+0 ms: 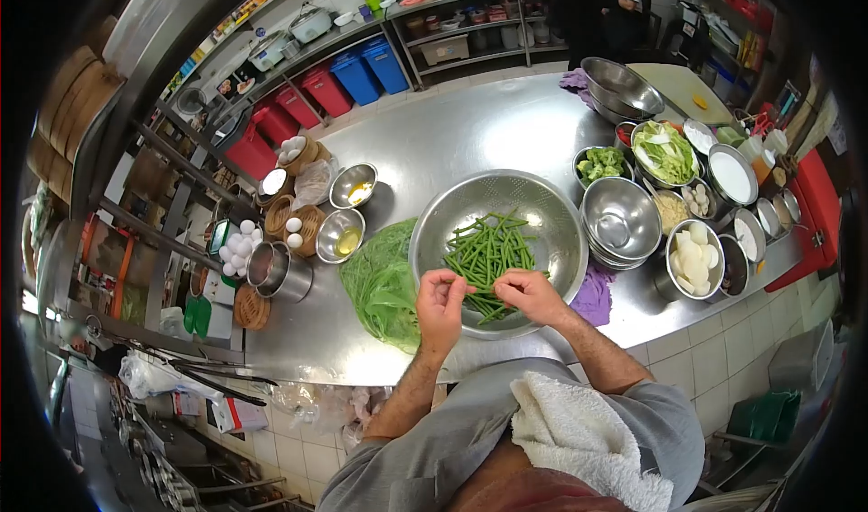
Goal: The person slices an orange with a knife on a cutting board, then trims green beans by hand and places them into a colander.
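Fingers (458,281) of a kitchen worker's left hand (438,311) and right hand (532,297) curl in to the thumbs above green beans (488,250); whether either pinches one is too small to tell. Square, pale floor tiles (714,358) surround a smooth, reflective steel table (443,137). On it sits a round, perforated metal colander (553,232), flanked by a crinkled, translucent green plastic bag (375,277) and nested steel bowls (621,218). Slender, stick-like beans lie in a loose tangle inside the colander.
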`<state>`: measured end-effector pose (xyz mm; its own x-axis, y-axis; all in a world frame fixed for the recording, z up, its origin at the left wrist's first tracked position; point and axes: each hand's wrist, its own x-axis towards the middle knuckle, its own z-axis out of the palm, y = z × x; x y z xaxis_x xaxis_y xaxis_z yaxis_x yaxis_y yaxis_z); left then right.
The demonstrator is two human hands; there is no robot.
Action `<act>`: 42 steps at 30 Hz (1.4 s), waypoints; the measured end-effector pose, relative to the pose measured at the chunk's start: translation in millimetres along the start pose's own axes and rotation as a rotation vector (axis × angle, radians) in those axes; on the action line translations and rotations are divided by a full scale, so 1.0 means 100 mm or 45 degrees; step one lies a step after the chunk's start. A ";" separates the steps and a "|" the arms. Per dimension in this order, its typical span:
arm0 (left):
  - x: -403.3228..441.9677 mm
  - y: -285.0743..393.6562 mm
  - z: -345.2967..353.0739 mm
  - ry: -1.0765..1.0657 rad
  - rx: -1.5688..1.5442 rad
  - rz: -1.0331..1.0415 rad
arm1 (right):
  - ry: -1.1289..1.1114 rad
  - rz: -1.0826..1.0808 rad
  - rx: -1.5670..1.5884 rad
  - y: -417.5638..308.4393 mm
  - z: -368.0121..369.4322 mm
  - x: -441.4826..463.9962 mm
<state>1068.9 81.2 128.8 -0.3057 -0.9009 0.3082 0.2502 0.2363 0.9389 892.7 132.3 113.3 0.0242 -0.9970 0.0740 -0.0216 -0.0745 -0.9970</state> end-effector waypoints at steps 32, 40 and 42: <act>0.05 -0.14 0.13 0.104 0.852 0.228 | 0.460 0.140 0.338 0.13 -0.03 -0.01; -0.43 0.42 -0.79 0.085 0.955 -0.108 | -0.175 0.062 0.178 -0.10 0.32 -0.08; -0.49 0.03 -1.10 0.216 0.901 -0.241 | -0.428 -0.092 -0.056 -0.15 0.59 0.05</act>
<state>1185.7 86.0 100.2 -0.1247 -0.9796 0.1578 -0.4602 0.1980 0.8655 952.5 130.1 127.3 0.3547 -0.9266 0.1250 -0.0507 -0.1526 -0.9870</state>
